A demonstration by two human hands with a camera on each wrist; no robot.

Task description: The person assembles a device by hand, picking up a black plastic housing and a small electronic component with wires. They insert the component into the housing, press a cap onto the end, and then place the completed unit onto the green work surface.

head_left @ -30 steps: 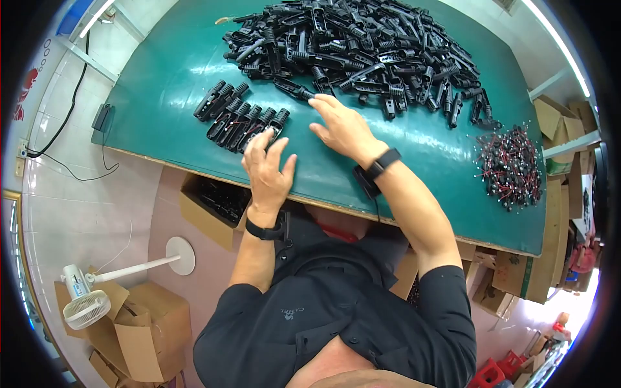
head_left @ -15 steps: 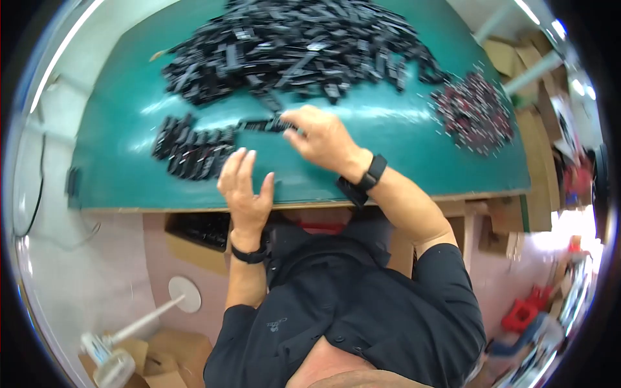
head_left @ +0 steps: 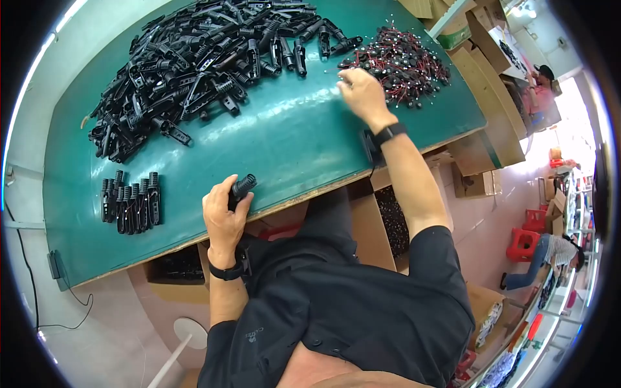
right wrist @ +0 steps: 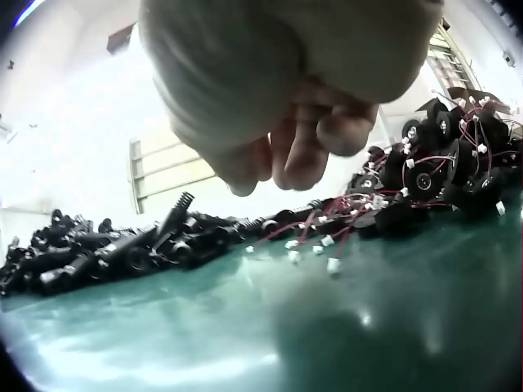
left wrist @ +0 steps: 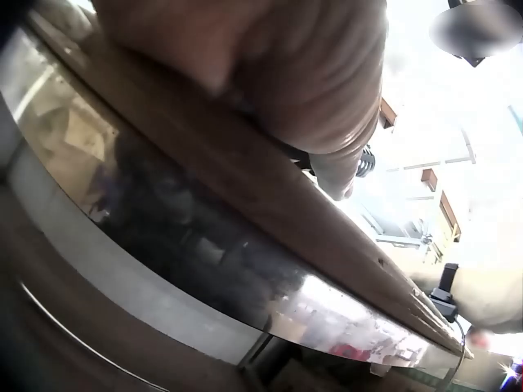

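Observation:
My left hand (head_left: 222, 210) grips a black plastic housing (head_left: 244, 185) near the table's front edge, its ribbed end pointing up out of the fingers. In the left wrist view the ribbed tip shows past the fingertips, and the hand hides the rest. Over at the right, my right hand (head_left: 364, 96) hovers at the near left edge of a pile of small round black parts with red wires (head_left: 407, 71) and white connectors. Its fingers (right wrist: 304, 163) bend loosely downward above the table in the right wrist view, with nothing visible between them.
A large heap of black housings (head_left: 187, 71) covers the back left of the green table (head_left: 291, 142). Several housings with wires lie side by side in a group (head_left: 132, 204) at the front left. Cardboard boxes (head_left: 482, 103) stand beyond the right edge.
The right hand has moved right, from beside the heap of housings to the wired parts. The left hand, earlier empty with fingers spread, now holds a housing. The head view has turned right.

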